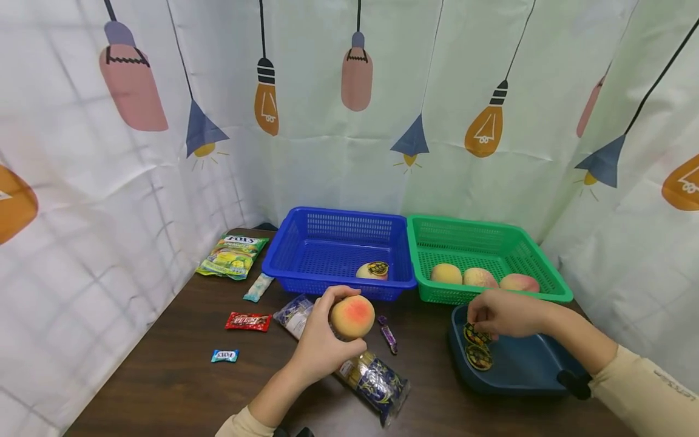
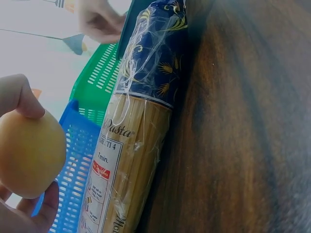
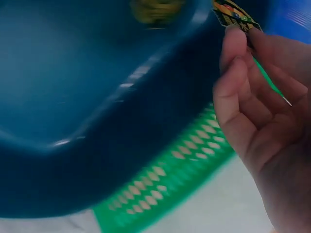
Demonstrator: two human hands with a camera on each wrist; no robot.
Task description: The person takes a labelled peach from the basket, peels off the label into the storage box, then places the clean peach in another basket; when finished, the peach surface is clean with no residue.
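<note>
My left hand (image 1: 322, 349) grips a peach (image 1: 352, 317), yellow with a red blush, above a pack of spaghetti (image 1: 374, 379) lying on the table. Over the dark blue tub (image 1: 524, 364), my right hand (image 1: 510, 312) pinches a black and gold sticker (image 3: 236, 17) between thumb and fingertips. Another round sticker (image 1: 479, 357) lies in the tub, just below the pinched one. One peach (image 1: 373, 271) bearing a similar sticker sits in the blue basket (image 1: 338, 283). Three peaches, one of them pinkish (image 1: 519, 283), rest in the green basket (image 1: 494, 223).
To the left lie a bag of Fox's candy (image 1: 233, 256), a pale wrapped bar (image 1: 258, 287), a red wrapped candy (image 1: 248, 321) and a small blue candy (image 1: 225, 355). A purple candy (image 1: 388, 335) is beside the spaghetti. Printed curtains (image 1: 338, 164) hang behind the baskets.
</note>
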